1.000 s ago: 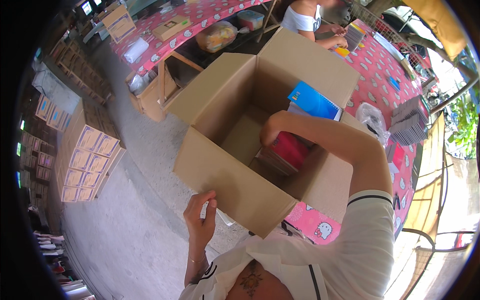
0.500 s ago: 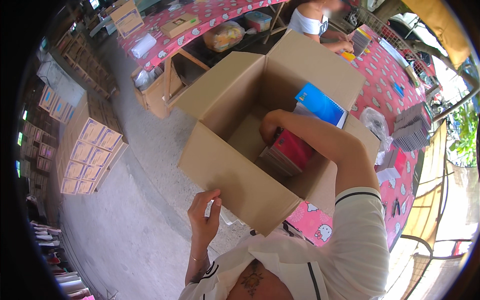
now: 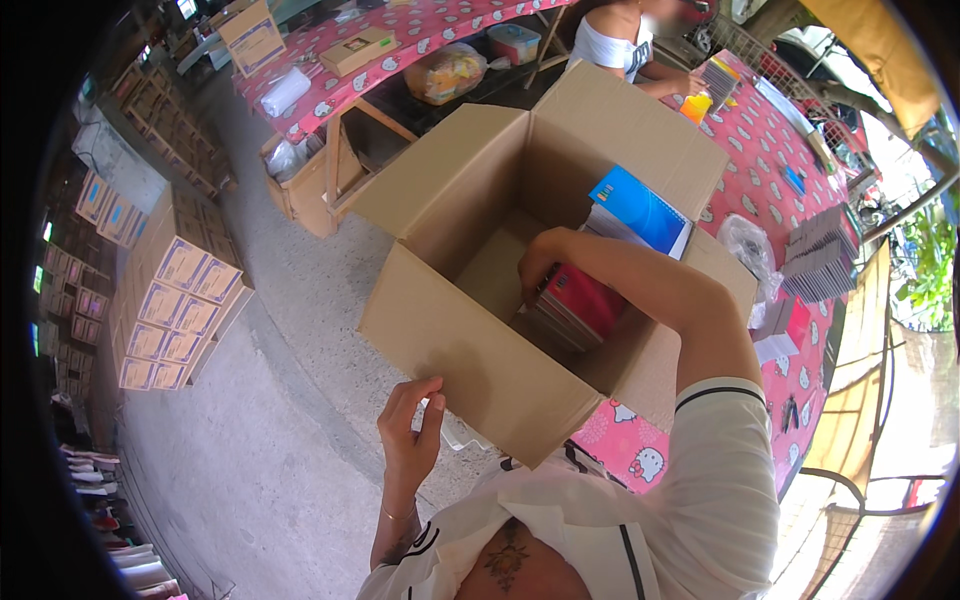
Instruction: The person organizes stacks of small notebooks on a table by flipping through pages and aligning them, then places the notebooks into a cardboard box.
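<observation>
An open cardboard box (image 3: 470,330) stands on the edge of a table with a pink patterned cloth (image 3: 630,450), its four flaps turned up and out. The right hand (image 3: 540,262) reaches down inside the box, and its fingers curl over the near top corner of a stack of books with a red cover (image 3: 585,300). The stack lies against the right wall of the box, low down on its floor; how tightly the fingers close on it cannot be told, since the hand hides them. Behind the stack, toward the far right corner of the box, a blue notebook (image 3: 640,208) leans upright against the wall. The left hand (image 3: 410,430) is outside the box, at its near lower edge, thumb and fingers pinched narrowly on a small clear strip just beside the cardboard. Beyond the box, another person (image 3: 615,45) sits at the same table.
</observation>
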`<state>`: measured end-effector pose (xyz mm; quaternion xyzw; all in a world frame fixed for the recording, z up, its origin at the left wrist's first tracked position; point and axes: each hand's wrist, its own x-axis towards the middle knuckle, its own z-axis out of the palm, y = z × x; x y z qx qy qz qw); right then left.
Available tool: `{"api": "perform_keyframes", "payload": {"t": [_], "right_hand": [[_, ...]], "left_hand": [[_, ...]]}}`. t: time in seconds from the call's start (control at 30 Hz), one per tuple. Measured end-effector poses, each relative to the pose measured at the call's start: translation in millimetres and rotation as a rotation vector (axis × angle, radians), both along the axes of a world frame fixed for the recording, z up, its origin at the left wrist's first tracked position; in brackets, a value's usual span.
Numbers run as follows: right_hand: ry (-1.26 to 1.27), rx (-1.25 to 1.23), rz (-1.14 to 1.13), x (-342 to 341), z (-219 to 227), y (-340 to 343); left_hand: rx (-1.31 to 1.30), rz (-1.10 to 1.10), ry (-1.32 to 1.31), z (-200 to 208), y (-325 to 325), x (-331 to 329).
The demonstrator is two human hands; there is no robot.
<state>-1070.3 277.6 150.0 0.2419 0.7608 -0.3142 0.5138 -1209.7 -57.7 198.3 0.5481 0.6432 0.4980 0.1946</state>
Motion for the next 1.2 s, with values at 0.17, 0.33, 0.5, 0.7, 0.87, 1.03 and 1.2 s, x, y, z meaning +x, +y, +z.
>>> {"api": "perform_keyframes", "payload": {"t": [0.17, 0.33, 0.5, 0.7, 0.87, 1.03, 1.2], "right_hand": [[0.008, 0.040, 0.218, -2.0, -14.9, 0.4], [0.139, 0.028, 0.152, 16.2, -29.9, 5.2], [0.341, 0.094, 0.177, 45.6, -14.7, -0.8], [0.303, 0.242, 0.271, 45.7, 3.4, -13.5], [0.298, 0.263, 0.285, 41.9, 14.1, -16.3], [0.308, 0.269, 0.251, 40.6, 13.5, -15.4], [0.307, 0.147, 0.270, 45.1, -20.0, -0.5]], "left_hand": [[-0.002, -0.014, -0.009, 0.2, 3.0, 1.3], [0.013, -0.021, -0.025, -5.3, 2.6, 0.4], [0.005, -0.035, -0.026, -5.2, 2.8, 0.4], [0.002, -0.044, -0.036, -2.4, 4.8, 0.6], [0.002, -0.043, -0.016, -4.6, 3.2, -0.5], [-0.003, -0.035, -0.015, -5.6, 1.8, -1.2], [0.007, -0.049, -0.007, -6.1, 4.4, -0.4]]}}
